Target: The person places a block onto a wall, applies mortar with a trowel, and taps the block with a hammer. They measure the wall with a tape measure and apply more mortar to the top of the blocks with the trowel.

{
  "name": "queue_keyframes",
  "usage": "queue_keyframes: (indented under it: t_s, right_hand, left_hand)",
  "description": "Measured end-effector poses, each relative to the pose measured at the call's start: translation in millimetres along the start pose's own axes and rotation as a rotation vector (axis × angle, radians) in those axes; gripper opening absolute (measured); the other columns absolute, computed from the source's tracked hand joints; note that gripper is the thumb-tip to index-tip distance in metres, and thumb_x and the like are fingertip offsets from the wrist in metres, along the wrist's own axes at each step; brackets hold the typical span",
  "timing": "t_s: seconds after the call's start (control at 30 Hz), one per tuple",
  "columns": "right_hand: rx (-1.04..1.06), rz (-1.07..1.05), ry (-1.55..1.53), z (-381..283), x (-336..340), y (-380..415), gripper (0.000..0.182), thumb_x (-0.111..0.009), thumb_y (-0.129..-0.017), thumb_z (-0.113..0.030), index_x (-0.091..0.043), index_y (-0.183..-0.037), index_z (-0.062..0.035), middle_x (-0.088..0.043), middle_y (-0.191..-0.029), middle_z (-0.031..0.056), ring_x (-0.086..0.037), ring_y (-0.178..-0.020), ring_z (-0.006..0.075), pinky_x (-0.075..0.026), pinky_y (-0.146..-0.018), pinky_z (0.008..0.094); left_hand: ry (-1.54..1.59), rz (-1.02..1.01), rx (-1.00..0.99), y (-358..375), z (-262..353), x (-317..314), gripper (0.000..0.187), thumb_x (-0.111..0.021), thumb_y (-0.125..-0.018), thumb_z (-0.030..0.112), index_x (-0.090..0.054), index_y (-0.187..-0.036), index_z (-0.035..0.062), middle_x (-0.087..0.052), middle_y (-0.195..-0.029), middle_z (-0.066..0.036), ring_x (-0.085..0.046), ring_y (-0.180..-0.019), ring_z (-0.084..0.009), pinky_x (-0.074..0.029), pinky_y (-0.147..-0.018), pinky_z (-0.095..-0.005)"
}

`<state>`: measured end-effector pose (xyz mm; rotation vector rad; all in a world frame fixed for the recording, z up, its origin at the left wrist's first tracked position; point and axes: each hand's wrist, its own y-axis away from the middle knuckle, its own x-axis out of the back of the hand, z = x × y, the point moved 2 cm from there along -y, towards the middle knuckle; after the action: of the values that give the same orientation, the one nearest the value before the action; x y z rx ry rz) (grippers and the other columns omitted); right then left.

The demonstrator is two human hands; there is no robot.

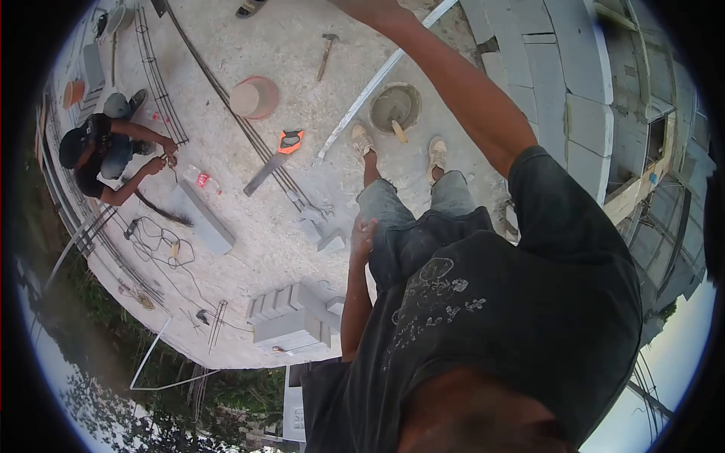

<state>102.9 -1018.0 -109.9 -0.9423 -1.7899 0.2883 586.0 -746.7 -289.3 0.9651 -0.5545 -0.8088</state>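
Note:
My left hand (364, 238) hangs beside my left thigh, its fingers loosely extended and nothing visible in it. My right arm reaches far forward, and my right hand (368, 9) is cut off by the top edge, so its fingers are hidden. Between that arm and my feet stands a bucket of grey mortar (394, 102), with a wooden-handled tool (399, 131) resting in it. A long pale metal bar (362, 106) lies on the floor left of the bucket. Further left are a handsaw (270, 167) with an orange handle and a hammer (327, 57).
A co-worker (113, 151) crouches at the left, hands together near steel rebar (155, 75). A pinkish bucket (254, 98), a bottle (202, 180) and a long grey block (200, 215) stand or lie around. Stacked blocks (291, 325) sit behind left; a block wall (559, 83) rises right.

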Motion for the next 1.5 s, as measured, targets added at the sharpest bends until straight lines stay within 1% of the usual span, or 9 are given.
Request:
queue_keyframes:
  t_s: [0.03, 0.23, 0.3, 0.53, 0.8, 0.9, 1.1, 1.3, 1.5]
  right_hand:
    - [-0.194, -0.327, 0.130, 35, -12, 66, 0.051, -0.071, -0.087, -0.032, -0.051, -0.128, -0.0074, -0.060, -0.115, 0.0171, -0.064, -0.103, 0.0375, -0.050, -0.084, 0.0536]
    - [-0.865, -0.967, 0.044, 194, 17, 469, 0.061, -0.069, -0.085, -0.025, -0.046, -0.140, -0.0104, -0.051, -0.131, 0.0187, -0.060, -0.113, 0.0392, -0.051, -0.094, 0.0484]
    - [-0.988, -1.047, 0.066, 211, 12, 533, 0.061, -0.068, -0.086, -0.025, -0.045, -0.140, -0.0098, -0.052, -0.130, 0.0196, -0.059, -0.114, 0.0401, -0.051, -0.095, 0.0476]
    - [-0.935, -1.219, 0.371, 182, 59, 714, 0.069, -0.075, -0.079, -0.026, -0.046, -0.140, -0.0159, -0.045, -0.141, 0.0129, -0.049, -0.122, 0.0345, -0.043, -0.098, 0.0538]
    - [-1.356, -1.032, 0.251, 137, 161, 693, 0.062, -0.075, -0.075, -0.020, -0.054, -0.133, -0.0146, -0.047, -0.140, 0.0119, -0.049, -0.123, 0.0351, -0.042, -0.100, 0.0512]
    - [-1.408, -0.922, 0.240, 144, 162, 706, 0.051, -0.072, -0.077, -0.019, -0.060, -0.126, -0.0135, -0.053, -0.134, 0.0097, -0.050, -0.122, 0.0343, -0.043, -0.100, 0.0499]
    - [-1.422, -0.807, 0.280, 154, 176, 725, 0.039, -0.071, -0.077, -0.019, -0.064, -0.115, -0.0147, -0.059, -0.124, 0.0047, -0.054, -0.115, 0.0306, -0.046, -0.095, 0.0469]
    - [-1.404, -0.792, 0.308, 160, 178, 728, 0.031, -0.070, -0.079, -0.018, -0.066, -0.109, -0.0146, -0.061, -0.117, 0.0038, -0.056, -0.111, 0.0296, -0.048, -0.091, 0.0466]
    - [-1.368, -0.816, 0.320, 161, 172, 726, 0.030, -0.071, -0.079, -0.019, -0.066, -0.109, -0.0143, -0.059, -0.120, 0.0047, -0.056, -0.110, 0.0303, -0.049, -0.087, 0.0484]
  left_hand:
    - [-0.077, -0.004, -0.088, -10, -5, -10, 0.079, -0.068, -0.089, 0.050, -0.042, -0.145, 0.0005, -0.062, -0.122, -0.023, -0.062, -0.110, -0.0356, -0.048, -0.089, -0.0391]
    - [-0.233, -0.206, -0.051, -131, -42, -47, 0.077, -0.064, -0.089, 0.050, -0.042, -0.146, 0.0032, -0.056, -0.129, -0.029, -0.055, -0.118, -0.0467, -0.044, -0.101, -0.0485]
    - [-0.669, -0.070, 0.015, -184, 6, -54, 0.072, -0.065, -0.089, 0.045, -0.042, -0.147, 0.0089, -0.054, -0.132, -0.025, -0.054, -0.119, -0.0444, -0.045, -0.100, -0.0514]
    - [-1.617, -0.096, -0.958, -434, 108, -171, 0.064, -0.066, -0.087, 0.021, -0.042, -0.146, 0.0186, -0.045, -0.146, -0.013, -0.039, -0.137, -0.0380, -0.033, -0.110, -0.0604]
    - [-1.355, -0.357, -0.727, -490, 160, -206, 0.039, -0.067, -0.086, 0.029, -0.060, -0.117, 0.0078, -0.065, -0.115, -0.017, -0.058, -0.115, -0.0388, -0.041, -0.105, -0.0507]
    - [-1.484, -0.262, -1.245, -480, 161, -218, 0.041, -0.068, -0.086, 0.032, -0.059, -0.119, 0.0087, -0.067, -0.102, -0.017, -0.061, -0.105, -0.0372, -0.047, -0.097, -0.0461]
    - [-1.538, -0.495, -0.596, -491, 137, -251, 0.032, -0.069, -0.086, 0.036, -0.068, -0.103, 0.0098, -0.070, -0.087, -0.016, -0.068, -0.085, -0.0335, -0.053, -0.076, -0.0464]
    - [-1.125, -0.351, -0.220, -452, 155, -300, 0.036, -0.067, -0.089, 0.040, -0.070, -0.099, 0.0052, -0.067, -0.076, -0.014, -0.065, -0.070, -0.0290, -0.049, -0.066, -0.0419]
    - [-0.823, -0.208, -0.357, -469, 134, -300, 0.038, -0.065, -0.092, 0.040, -0.068, -0.105, 0.0037, -0.062, -0.070, -0.009, -0.057, -0.063, -0.0188, -0.046, -0.063, -0.0365]
